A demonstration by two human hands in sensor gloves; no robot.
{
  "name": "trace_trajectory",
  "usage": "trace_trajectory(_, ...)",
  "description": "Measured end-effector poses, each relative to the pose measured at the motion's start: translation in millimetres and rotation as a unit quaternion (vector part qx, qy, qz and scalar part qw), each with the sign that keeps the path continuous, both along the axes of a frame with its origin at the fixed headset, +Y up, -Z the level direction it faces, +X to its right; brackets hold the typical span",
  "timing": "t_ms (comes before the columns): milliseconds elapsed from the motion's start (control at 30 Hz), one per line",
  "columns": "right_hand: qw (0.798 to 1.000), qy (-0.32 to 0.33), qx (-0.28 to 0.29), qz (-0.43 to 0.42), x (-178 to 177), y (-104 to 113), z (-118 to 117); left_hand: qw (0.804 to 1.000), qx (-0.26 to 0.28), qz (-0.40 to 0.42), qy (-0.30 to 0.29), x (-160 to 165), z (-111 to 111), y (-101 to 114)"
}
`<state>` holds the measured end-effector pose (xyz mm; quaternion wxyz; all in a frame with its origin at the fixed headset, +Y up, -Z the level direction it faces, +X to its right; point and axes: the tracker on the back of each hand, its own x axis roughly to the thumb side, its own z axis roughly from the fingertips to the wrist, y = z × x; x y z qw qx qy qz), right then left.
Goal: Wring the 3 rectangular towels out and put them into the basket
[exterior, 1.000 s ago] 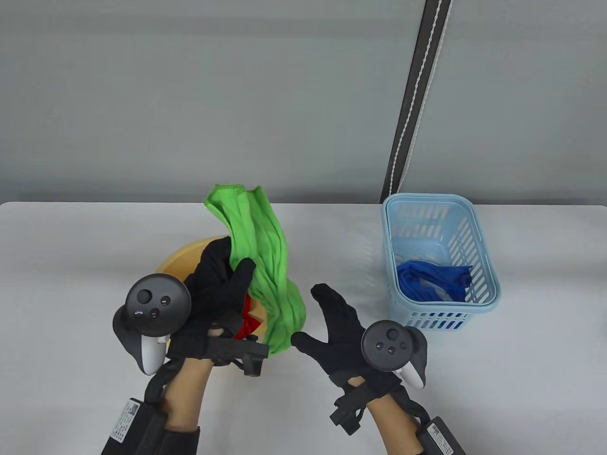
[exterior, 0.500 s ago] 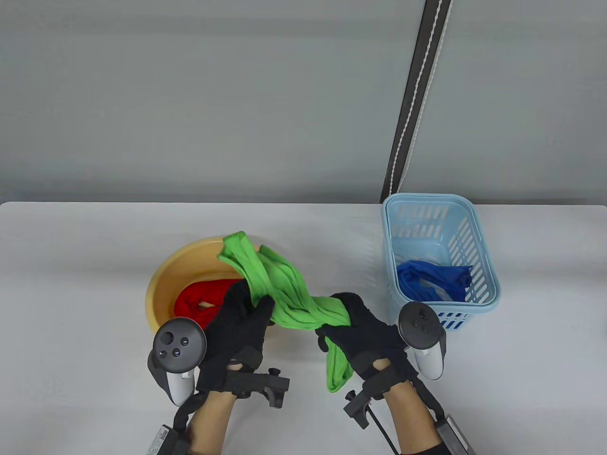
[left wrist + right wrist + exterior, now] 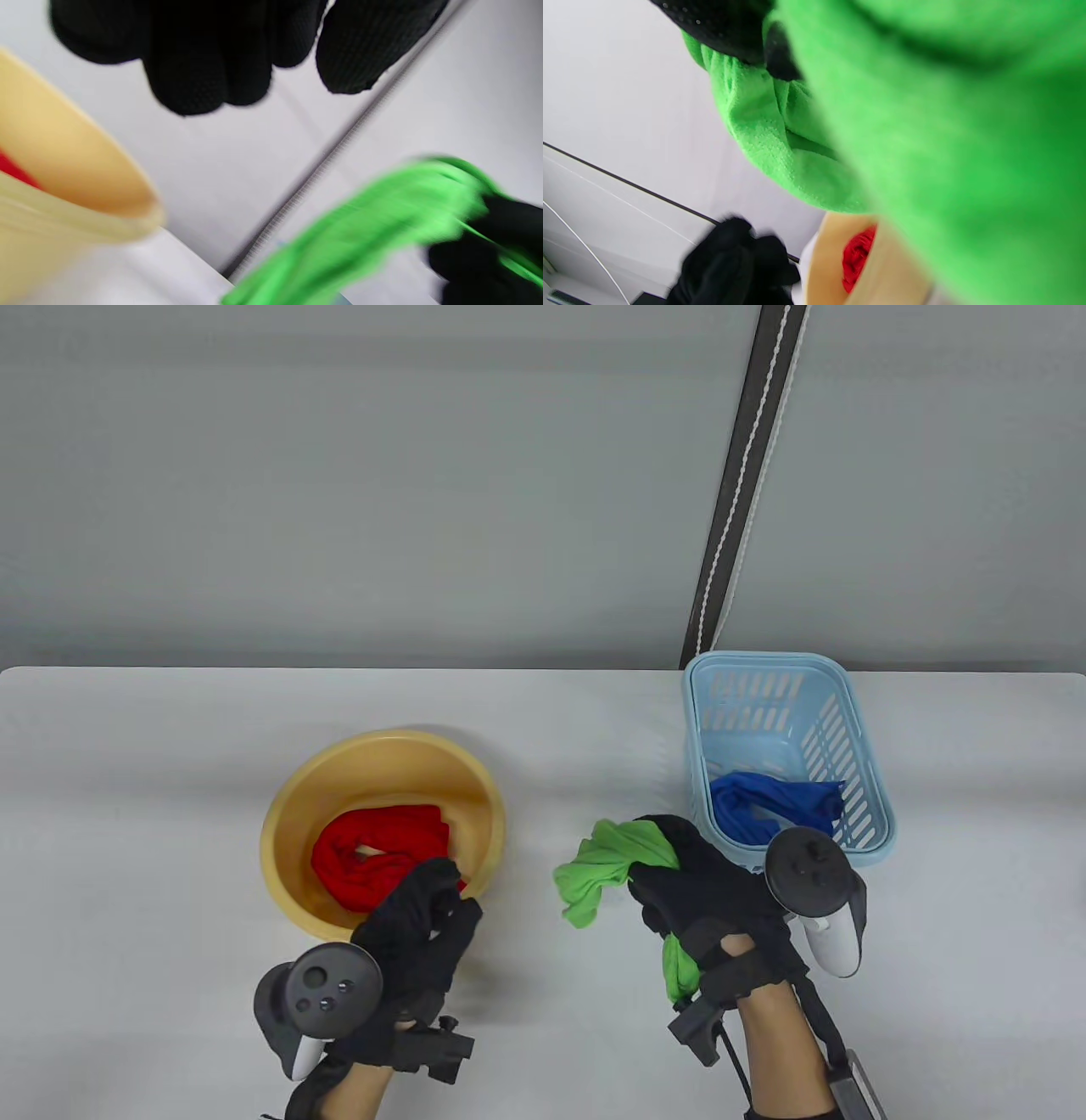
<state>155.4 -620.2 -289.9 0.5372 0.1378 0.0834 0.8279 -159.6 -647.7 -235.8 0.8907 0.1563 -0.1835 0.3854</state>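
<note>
My right hand [image 3: 679, 874] grips the bunched green towel [image 3: 607, 865] above the table, between the yellow basin and the blue basket; the towel fills the right wrist view [image 3: 925, 148]. My left hand [image 3: 424, 916] hovers at the basin's near rim with loosely curled fingers and holds nothing; its fingers [image 3: 203, 55] hang free in the left wrist view. The red towel [image 3: 377, 861] lies crumpled in the yellow basin [image 3: 297, 806]. The blue towel [image 3: 772, 806] lies in the light blue basket [image 3: 857, 729] at the right.
The white table [image 3: 127, 814] reaches to a grey wall behind. A dark strap with white stitching [image 3: 738, 500] hangs down the wall just behind the basket.
The left hand has let go of the green towel and drawn back toward the basin's near rim. The right hand has carried the bunched towel to the right, closer to the basket.
</note>
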Motion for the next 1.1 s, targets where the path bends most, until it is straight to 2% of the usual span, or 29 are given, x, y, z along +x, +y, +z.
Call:
trace_trajectory(100,0.999,0.033,-0.028,0.022,-11.1,-2.4,1.2,0.994,0.015,-0.069,-0.083,32.9,2.5,0.1)
trace_trajectory(233,0.989,0.111,-0.079,0.056,-31.0,-10.8,2.0,0.985,0.044,-0.140,-0.092,64.5,-4.3,-8.2)
trace_trajectory(333,0.985,0.126,-0.106,0.045,-33.8,-17.1,0.0,0.990,0.046,-0.102,-0.087,61.2,-14.2,-14.5)
trace_trajectory(400,0.986,0.125,-0.106,0.035,-30.9,-20.4,-3.3,0.995,0.023,-0.061,-0.077,50.2,-21.9,-19.4)
trace_trajectory(467,0.984,0.142,-0.106,0.001,-28.8,-23.7,-6.3,0.996,-0.026,-0.011,-0.087,38.0,-29.0,-26.1)
trace_trajectory(533,0.983,0.154,-0.102,-0.016,-28.3,-26.2,-7.7,0.990,-0.072,0.073,-0.102,24.6,-35.5,-35.6)
trace_trajectory(600,0.986,0.150,-0.079,0.007,-29.3,-30.0,-9.8,0.968,-0.122,0.188,-0.115,10.8,-42.1,-45.1)
trace_trajectory(667,0.989,0.135,-0.050,0.018,-31.6,-35.9,-10.9,0.925,-0.168,0.311,-0.136,1.6,-44.6,-53.3)
trace_trajectory(700,0.989,0.137,-0.043,0.013,-33.3,-38.4,-11.6,0.913,-0.176,0.340,-0.138,-0.1,-44.6,-55.6)
trace_trajectory(900,0.987,0.150,-0.052,-0.028,-45.1,-60.9,-11.7,0.837,-0.201,0.466,-0.205,0.7,-45.3,-63.0)
trace_trajectory(967,0.989,0.133,-0.051,-0.037,-48.4,-70.0,-10.4,0.797,-0.212,0.514,-0.235,4.5,-44.8,-65.9)
trace_trajectory(1033,0.989,0.127,-0.055,-0.050,-53.9,-79.7,-8.5,0.775,-0.216,0.540,-0.247,8.2,-44.1,-68.7)
trace_trajectory(1100,0.980,0.153,-0.100,-0.082,-62.2,-90.4,-6.3,0.760,-0.213,0.560,-0.252,11.8,-43.5,-71.5)
